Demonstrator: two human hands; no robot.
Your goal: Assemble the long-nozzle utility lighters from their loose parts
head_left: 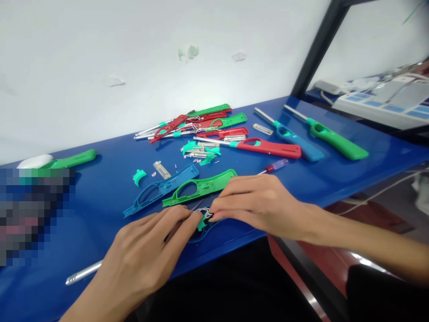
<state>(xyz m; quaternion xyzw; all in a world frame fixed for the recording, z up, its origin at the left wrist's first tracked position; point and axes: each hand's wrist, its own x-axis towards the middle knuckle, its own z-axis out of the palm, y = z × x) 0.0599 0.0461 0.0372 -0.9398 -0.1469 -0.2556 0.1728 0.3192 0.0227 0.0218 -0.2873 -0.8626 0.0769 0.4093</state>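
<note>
Pinching at the tips, the fingers of the right hand grasp a small black part with a looped white wire. The fingers of the left hand are bent in close from the other side, their tips against a turquoise trigger; exactly what they grip, I cannot tell. Under both hands, near the front edge of the blue counter, lies a dark blue half-shell of a gas lighter, mostly covered. A metal tube sticks out to the left from beneath the left hand.

Just beyond the hands lie a green half-shell and a lighter blue half-shell, side by side with their hollow faces up. Behind the blue one are a clear fuel tank and a loose turquoise piece. A screwdriver rests past the right hand.

Farther back, turquoise parts and clear tanks form a small heap, with red and green shells and metal barrels piled behind. To the right lie a red lighter, a blue lighter and a green lighter.
</note>
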